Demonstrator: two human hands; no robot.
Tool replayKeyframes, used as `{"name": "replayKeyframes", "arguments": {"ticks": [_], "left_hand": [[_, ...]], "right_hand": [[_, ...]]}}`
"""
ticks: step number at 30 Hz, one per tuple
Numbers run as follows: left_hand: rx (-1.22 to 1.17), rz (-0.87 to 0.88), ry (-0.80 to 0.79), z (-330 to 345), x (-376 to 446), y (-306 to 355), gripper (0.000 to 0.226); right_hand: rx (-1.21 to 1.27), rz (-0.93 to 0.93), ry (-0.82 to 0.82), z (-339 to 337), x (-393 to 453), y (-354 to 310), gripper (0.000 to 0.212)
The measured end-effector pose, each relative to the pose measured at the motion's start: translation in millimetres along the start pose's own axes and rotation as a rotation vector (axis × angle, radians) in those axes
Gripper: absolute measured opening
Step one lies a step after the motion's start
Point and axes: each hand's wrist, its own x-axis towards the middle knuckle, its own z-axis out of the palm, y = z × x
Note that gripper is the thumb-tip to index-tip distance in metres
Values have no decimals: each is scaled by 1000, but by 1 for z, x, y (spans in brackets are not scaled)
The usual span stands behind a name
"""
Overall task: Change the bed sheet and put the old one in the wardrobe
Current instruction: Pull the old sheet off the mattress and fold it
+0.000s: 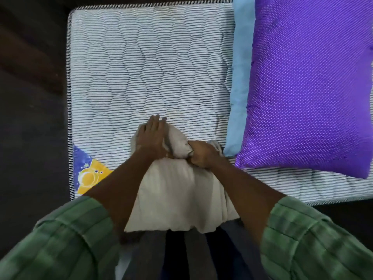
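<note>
Head view: left hand [152, 134] flat on sheet [177, 190], right hand [201, 153] gripping it

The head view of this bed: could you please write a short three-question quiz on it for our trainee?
1. True or false: the mattress is bare.
2. Which hand grips the beige sheet: A left, B right?
3. What colour is the dotted pillow?

Key:
1. True.
2. B: the right hand grips it; the left hand presses flat on it.
3. Purple.
</note>
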Motion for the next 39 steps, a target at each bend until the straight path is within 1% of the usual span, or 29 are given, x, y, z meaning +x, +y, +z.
{"name": "replayKeyframes", "arguments": {"ticks": [1, 3, 4, 5, 7, 9, 11, 13, 16, 18, 19, 21, 22, 24, 26, 27, 29, 30, 31, 32, 33, 34, 35, 36, 37, 38, 39], "left_hand": [[52, 45, -59, 1, -3, -6, 107], [148, 110, -172, -10, -10, -17, 74], [144, 113, -172, -22, -12, -22, 60], [108, 105, -130, -36, -11, -25, 52], [79, 99, -5, -73, -14, -33, 44], [83, 116, 145, -115, -14, -41, 37], [98, 82, 285, -159, -13, -47, 30], [103, 24, 443, -202, -12, -53, 30], [52, -40, 648, -259, -18, -59, 38], [20, -52, 723, -284, -28, -61, 42], [21, -49, 726, -289, -35, -61, 41], [51, -4, 655, -283, -53, -61, 38], [70, 37, 584, -268, -64, -61, 36], [45, 171, 421, -217, -92, -60, 39], [-47, 361, 261, -152, -123, -60, 51], [-54, 427, 133, -122, -139, -59, 58], [17, 434, -190, -80, -166, -53, 62], [46, 408, -303, -68, -173, -50, 60], [44, 374, -342, -55, -172, -46, 58], [28, 341, -321, -47, -168, -42, 55], [2, 310, -279, -42, -158, -38, 53], [-34, 283, -213, -41, -146, -34, 52], [-75, 257, -133, -42, -133, -31, 52], [-106, 232, -54, -44, -118, -28, 53], [-121, 208, 7, -47, -102, -27, 58], [-113, 186, 50, -49, -86, -26, 66], [-83, 165, 80, -52, -68, -26, 78]], "right_hand": [[-27, -32, 2, 1, -6, -5, 44], [-78, -76, 18, -9, -15, -18, 40], [-96, -84, 36, -19, -16, -26, 40], [-118, -78, 66, -33, -16, -33, 43], [-189, -57, 148, -65, -19, -51, 48], [-274, -62, 245, -99, -21, -72, 43], [-336, -77, 369, -138, -22, -98, 35], [-387, -88, 529, -177, -21, -123, 33], [-474, -109, 785, -224, -19, -151, 37], [-467, -114, 903, -241, -24, -163, 41], [-450, -118, 918, -243, -29, -166, 42], [-429, -125, 877, -230, -40, -164, 40], [-427, -124, 824, -213, -48, -160, 40], [-434, -109, 659, -166, -70, -144, 42], [-474, -101, 439, -110, -96, -126, 42], [-490, -109, 312, -81, -110, -116, 41], [-491, -109, 42, -32, -132, -95, 44], [-503, -98, -84, -15, -138, -86, 51], [-520, -83, -177, -4, -139, -77, 56], [-505, -77, -198, -1, -136, -71, 55], [-469, -79, -145, -4, -129, -69, 50], [-444, -83, -50, -9, -119, -68, 43], [-441, -82, 60, -18, -106, -68, 41], [-449, -72, 160, -26, -90, -68, 46], [-456, -53, 232, -35, -74, -70, 57], [-451, -37, 272, -43, -58, -71, 72], [-443, -28, 276, -49, -41, -70, 89]]}}
